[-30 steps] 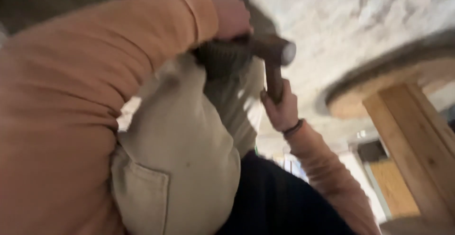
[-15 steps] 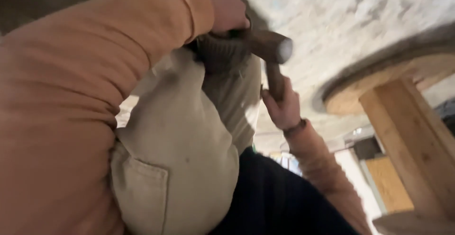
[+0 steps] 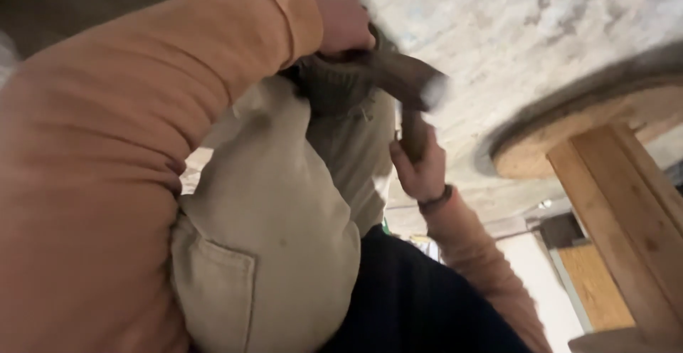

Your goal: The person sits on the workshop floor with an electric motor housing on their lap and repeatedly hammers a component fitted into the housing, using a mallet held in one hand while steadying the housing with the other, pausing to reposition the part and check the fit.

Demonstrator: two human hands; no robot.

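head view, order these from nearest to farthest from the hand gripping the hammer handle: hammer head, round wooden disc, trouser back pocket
Taking the hand on the handle, which seems to be the right hand:
1. Hammer head, just above the hand.
2. Round wooden disc, off to its right.
3. Trouser back pocket, down to the lower left, farthest.

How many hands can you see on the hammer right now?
2. The right hand grips the hammer by its handle, below the head; the left hand is closed at the top, beside the head. Motion blur hides the fingers.
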